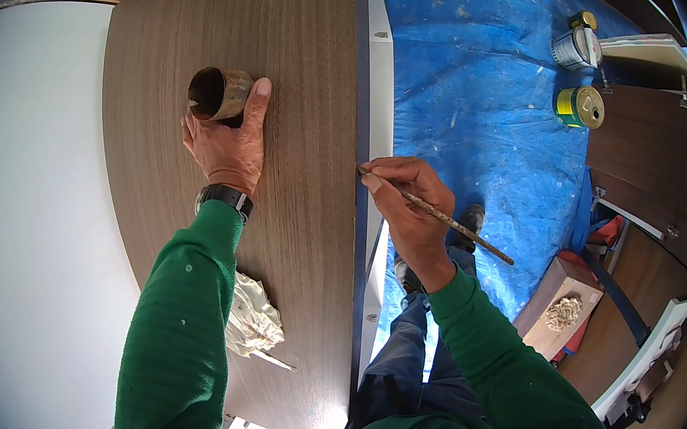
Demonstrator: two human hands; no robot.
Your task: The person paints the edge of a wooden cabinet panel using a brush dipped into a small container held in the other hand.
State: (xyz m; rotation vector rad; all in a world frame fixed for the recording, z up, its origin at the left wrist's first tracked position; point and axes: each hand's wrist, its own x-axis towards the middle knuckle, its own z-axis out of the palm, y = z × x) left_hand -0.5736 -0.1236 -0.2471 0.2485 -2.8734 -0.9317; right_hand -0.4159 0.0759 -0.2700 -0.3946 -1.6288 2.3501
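Fingers and thumb of my left hand (229, 153) are closed round a small stained can (238, 92) on the brown wood-grain panel (290, 58). The can's mouth and dark inside show. My right hand (415, 206) pinches a thin, paint-spotted brush (473, 237) close to its bristle end. That end meets the panel's right edge (359, 180), and the handle slants down to the right. A crumpled cream cloth (253, 316) lies on the panel by my left forearm, with a thin stick (276, 361) poking out from under it.
Paint-flecked blue sheeting (472, 70) covers the floor on the right. Several tins, among them a green and yellow one (577, 108), stand there near loose brown doors (653, 151). A wad of cloth (564, 313) sits on a box. White panel (29, 167) at left.
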